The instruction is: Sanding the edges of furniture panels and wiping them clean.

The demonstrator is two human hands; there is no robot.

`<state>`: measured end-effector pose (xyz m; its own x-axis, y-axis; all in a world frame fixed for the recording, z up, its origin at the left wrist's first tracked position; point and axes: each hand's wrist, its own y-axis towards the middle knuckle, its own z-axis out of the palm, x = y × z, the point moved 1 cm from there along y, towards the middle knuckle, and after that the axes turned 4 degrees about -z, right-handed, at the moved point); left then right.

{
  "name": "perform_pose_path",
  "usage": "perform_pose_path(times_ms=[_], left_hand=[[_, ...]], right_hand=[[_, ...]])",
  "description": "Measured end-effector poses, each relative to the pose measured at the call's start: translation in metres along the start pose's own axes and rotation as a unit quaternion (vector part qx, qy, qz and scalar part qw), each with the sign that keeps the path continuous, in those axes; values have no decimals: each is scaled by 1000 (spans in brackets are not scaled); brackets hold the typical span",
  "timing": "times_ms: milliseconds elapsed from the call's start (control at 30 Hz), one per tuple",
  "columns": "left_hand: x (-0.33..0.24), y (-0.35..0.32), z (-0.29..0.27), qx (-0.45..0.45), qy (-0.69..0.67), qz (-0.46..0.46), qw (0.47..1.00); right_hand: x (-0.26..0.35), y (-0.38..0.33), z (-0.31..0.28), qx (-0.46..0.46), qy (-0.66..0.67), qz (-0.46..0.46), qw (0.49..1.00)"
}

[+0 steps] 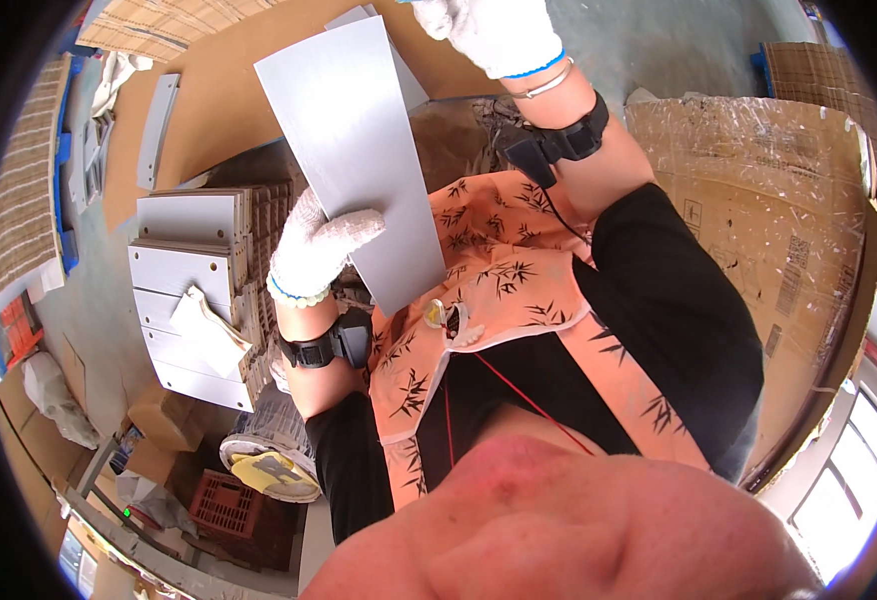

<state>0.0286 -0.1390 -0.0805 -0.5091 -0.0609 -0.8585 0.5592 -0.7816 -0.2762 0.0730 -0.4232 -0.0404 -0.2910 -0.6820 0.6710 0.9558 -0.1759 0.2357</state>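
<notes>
Panel (359, 150): one long flat sheet, light grey, smooth, faint sheen on upper part, paler toward the top. Four-sided, straight long edges, clean corners. Looks wider at upper end, narrower at lower end. Whole, no bend obvious. Pose: held up at a slant, broad face toward camera, long axis running from upper left of centre down to the middle of the frame. Top edge near upper border, tilted, its right corner higher. Lower end just left of frame centre, contact there unclear. Left grip (321, 245) on left long edge, lower half, thumb across front face; other fingers partly hidden behind.
</notes>
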Motion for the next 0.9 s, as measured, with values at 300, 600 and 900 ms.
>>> perform_pose_path(times_ms=[300,600,900], left_hand=[[8,-2,-7,0,-21,14,1000],[7,-3,-6,2,-32,1,999],[6,-5,-5,-9,-18,-1,1000]], right_hand=[[-3,-5,6,-4,-106,-20,994],[-4,-5,10,-9,-119,-11,993],[-6,-5,9,-6,-113,-4,994]])
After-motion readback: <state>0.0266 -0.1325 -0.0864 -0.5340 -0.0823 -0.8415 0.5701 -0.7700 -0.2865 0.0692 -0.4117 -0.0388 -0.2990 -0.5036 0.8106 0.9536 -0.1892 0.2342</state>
